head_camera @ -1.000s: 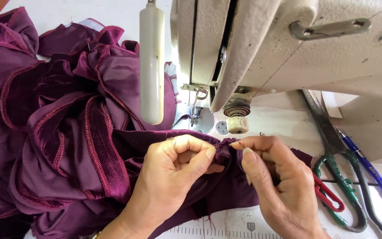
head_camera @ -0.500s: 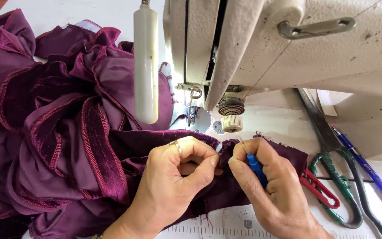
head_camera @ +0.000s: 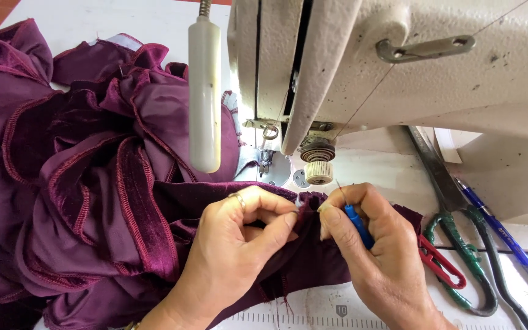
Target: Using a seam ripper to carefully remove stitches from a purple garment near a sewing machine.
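A heap of dark purple velvet fabric point(head_camera: 80, 183) with stitched edges lies left of a cream sewing machine point(head_camera: 410, 67). My left hand point(head_camera: 239, 244), a ring on one finger, pinches a gathered fold of that fabric in front of the machine's needle area point(head_camera: 267, 156). My right hand point(head_camera: 377, 250) grips the same fold from the right and holds a small blue-handled tool point(head_camera: 357, 223), its thin tip pointing up by the fabric edge. The two hands almost touch at the fold.
Green-handled scissors point(head_camera: 459, 244) and a small red clipper point(head_camera: 441, 269) lie right of my right hand. A blue pen point(head_camera: 502, 238) rests further right. A white lamp tube point(head_camera: 204, 91) hangs before the machine. A ruler strip point(head_camera: 313, 318) runs along the table's near edge.
The blue-handled tool has come into view in my right hand. Both hands shifted slightly while working at the same fold; the view moved a little.
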